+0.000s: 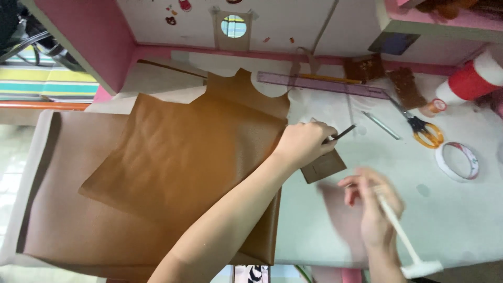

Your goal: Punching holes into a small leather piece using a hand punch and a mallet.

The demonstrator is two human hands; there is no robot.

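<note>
The small brown leather piece (324,166) lies on the pale tabletop (450,220) just right of the big sheet of brown leather (178,157), with its long axis running from near-left up to far-right. The left hand (304,142) sits directly on its far-left corner, so that hand is the nearer of the two; the piece pokes out from under it toward the near right. That hand is closed around a thin dark tool (343,133), something like an awl or a pen, whose tip points off to the far right, roughly in line with the piece's long edge.

The right hand (374,209) hovers nearer to me and to the right of the piece, close but not touching it. It is blurred, yet its fingers are plainly curled around the shaft of a white T-ended tool (403,241), whose crossbar end hangs off toward the near edge of the tabletop. So both hands are clamped on tools and stand apart, with the small piece between them, lying up and to the left of the right hand.

Farther right are orange-handled scissors (424,131), a roll of tape (457,161) and a slim metal tool (381,126); a long clear purple ruler (319,83) lies along the far side, well apart from the hands.
</note>
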